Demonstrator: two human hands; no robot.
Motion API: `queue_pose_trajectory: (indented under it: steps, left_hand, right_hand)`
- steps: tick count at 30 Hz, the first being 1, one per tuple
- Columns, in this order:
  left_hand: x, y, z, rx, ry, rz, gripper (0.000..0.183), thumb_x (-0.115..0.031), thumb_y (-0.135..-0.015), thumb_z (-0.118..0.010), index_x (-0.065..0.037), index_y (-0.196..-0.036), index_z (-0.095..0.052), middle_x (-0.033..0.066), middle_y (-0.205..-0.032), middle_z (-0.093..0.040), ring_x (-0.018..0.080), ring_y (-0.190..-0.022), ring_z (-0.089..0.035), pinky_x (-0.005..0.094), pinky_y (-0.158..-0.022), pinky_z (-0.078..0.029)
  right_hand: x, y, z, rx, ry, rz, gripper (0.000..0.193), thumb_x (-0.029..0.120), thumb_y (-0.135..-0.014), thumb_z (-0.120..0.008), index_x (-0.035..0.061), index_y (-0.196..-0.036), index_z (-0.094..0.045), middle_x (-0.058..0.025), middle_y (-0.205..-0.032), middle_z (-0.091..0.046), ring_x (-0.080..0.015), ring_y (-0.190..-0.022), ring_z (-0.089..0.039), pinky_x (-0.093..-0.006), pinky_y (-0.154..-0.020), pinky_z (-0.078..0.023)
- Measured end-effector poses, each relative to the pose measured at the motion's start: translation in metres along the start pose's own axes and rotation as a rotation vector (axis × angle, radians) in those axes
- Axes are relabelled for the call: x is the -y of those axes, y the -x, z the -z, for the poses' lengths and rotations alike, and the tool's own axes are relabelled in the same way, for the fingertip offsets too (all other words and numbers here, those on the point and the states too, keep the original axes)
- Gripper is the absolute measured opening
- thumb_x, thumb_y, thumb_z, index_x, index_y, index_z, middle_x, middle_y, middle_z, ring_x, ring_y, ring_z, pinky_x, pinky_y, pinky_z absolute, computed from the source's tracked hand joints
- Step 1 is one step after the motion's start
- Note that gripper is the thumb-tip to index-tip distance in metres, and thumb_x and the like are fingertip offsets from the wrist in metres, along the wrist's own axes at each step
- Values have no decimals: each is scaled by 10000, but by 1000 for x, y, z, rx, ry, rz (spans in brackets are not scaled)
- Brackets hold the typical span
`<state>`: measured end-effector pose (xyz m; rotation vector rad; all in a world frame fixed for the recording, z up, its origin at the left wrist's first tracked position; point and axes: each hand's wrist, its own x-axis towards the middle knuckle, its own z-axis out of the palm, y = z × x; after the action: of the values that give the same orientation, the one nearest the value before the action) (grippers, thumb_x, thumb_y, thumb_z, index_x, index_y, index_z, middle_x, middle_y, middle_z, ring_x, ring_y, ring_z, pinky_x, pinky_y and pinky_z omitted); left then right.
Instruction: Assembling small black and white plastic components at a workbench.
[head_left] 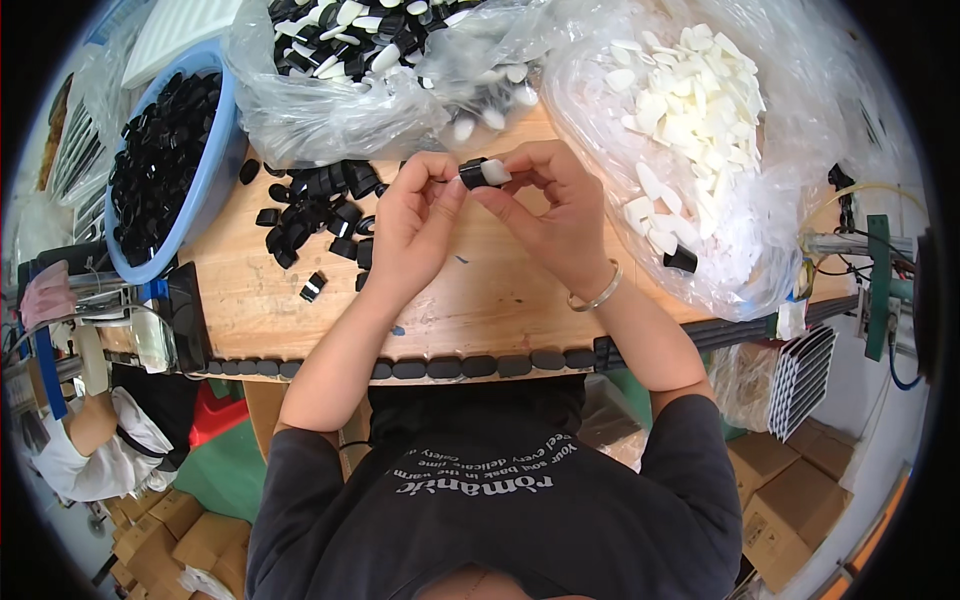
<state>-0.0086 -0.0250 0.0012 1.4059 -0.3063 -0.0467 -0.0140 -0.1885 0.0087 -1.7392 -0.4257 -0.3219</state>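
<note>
Above the far middle of the wooden table, my two hands meet around one small part. Between the fingertips of my left hand (425,215) is a short black plastic cap (472,174). My right hand (555,205), a bangle on its wrist, pinches a white teardrop-shaped plastic piece (495,172) at the cap's right end. The two pieces touch; how deep the white one sits in the cap I cannot tell. Left of my left hand lies a loose heap of black caps (315,195), with a single black cap (313,287) nearer to me.
A blue basin (222,150) full of black parts stands at the left. At the back, a clear plastic bag (330,125) holds mixed black and white pieces. On the right, white pieces (695,90) lie on another plastic bag (770,240). Black padding (445,368) lines the front edge.
</note>
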Motion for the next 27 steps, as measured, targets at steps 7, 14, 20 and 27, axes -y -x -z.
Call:
queue_pose_trajectory:
  steps: [7,14,20,27]
  left_hand:
    - [-5,-9,12,27,-493,-298,87,27,-856,-560,10,-938,-535,108,-854,-533,209,-713,-508,280,-674,-434]
    - [2,-8,10,80,-417,-290,67,14,-888,-549,18,-952,-567,86,-863,-589,169,-760,-566,252,-711,-447]
    - [3,1,1,25,38,-12,88,-37,-947,-536,18,-971,-599,32,-912,-623,58,-804,-553,191,-727,-438]
    - [5,1,0,-10,95,-29,119,20,-888,-582,15,-1004,-606,17,-919,-606,69,-842,-537,196,-772,-421]
  right_hand:
    - [11,-2,4,-15,110,-43,239,7,-753,-766,7,-937,-614,-48,-912,-658,-118,-792,-629,-229,-719,-511]
    - [13,-2,4,-11,205,66,218,6,-757,-754,-3,-938,-633,-52,-883,-664,-128,-753,-639,-237,-697,-521]
    - [8,2,-1,-103,22,-17,228,-12,-775,-735,-22,-973,-622,-50,-897,-663,-133,-762,-647,-241,-712,-528]
    - [14,-4,3,-47,199,170,195,-4,-762,-740,1,-930,-642,-69,-863,-669,-148,-725,-653,-249,-656,-530]
